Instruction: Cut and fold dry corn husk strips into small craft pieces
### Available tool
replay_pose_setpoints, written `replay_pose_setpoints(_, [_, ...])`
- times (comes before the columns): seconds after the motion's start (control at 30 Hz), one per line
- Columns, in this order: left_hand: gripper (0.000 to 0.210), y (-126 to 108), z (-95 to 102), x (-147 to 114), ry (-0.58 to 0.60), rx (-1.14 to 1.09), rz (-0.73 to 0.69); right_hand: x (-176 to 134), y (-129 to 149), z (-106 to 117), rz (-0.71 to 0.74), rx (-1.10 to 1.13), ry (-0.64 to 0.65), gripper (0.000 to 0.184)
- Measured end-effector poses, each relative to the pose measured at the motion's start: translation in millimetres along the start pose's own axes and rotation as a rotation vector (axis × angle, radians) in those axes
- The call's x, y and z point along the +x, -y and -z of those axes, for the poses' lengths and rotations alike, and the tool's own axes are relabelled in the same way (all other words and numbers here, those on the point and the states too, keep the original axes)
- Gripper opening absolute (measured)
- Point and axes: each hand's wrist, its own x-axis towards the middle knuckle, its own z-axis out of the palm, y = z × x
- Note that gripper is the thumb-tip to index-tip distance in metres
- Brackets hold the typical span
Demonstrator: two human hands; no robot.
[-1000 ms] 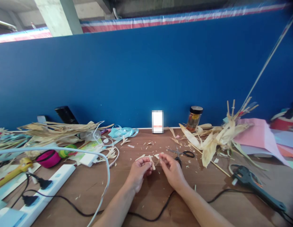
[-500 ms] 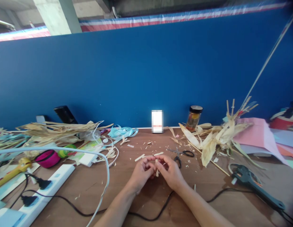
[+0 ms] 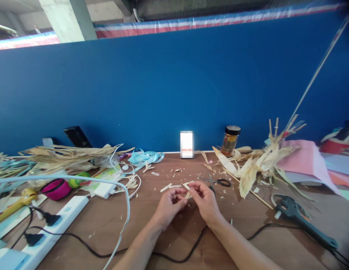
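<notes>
Between my two hands is a small pale strip of dried corn husk (image 3: 187, 195), held at an angle above the table. My left hand (image 3: 172, 204) is closed, its thumb and fingertips pinching the strip's lower end. The fingers of my right hand (image 3: 202, 197) pinch its upper end, partly covering it. Cut husk pieces (image 3: 170, 187) lie on the table just beyond my fingers. Black-handled scissors (image 3: 223, 182) rest behind my right hand, which hides part of one handle.
A glue gun (image 3: 304, 221) lies at the right, its black cord crossing under my forearms. Husks (image 3: 247, 180) and a lidded jar (image 3: 230, 140) stand behind. At left are a power strip (image 3: 59, 221), a white cable and a magenta band (image 3: 56, 188). A bright-screened phone (image 3: 187, 144) leans on the blue partition.
The husk strip has turned from nearly upright to slanted. My hands have drawn slightly apart, and more cut pieces show beyond them.
</notes>
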Motion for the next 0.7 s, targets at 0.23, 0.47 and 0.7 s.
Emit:
replay_pose_setpoints(0.23, [0.033, 2.7, 4.9, 3.2, -0.233, -0.109, 0.028, 2.8, -5.1, 1.5, -0.05, 0.043, 0.042, 0.026])
replay_pose_setpoints(0.47, [0.033, -2.6, 8.7, 2.8, -0.282, -0.042, -0.057, 0.7, 2.1, 5.5, 0.01, -0.185, 0.214, 0.02])
replay_pose_setpoints(0.7, [0.039, -3.1, 6.6, 2.6, -0.244, -0.137, 0.026, -0.5, 2.7, 6.0, 0.083, -0.282, 0.143, 0.02])
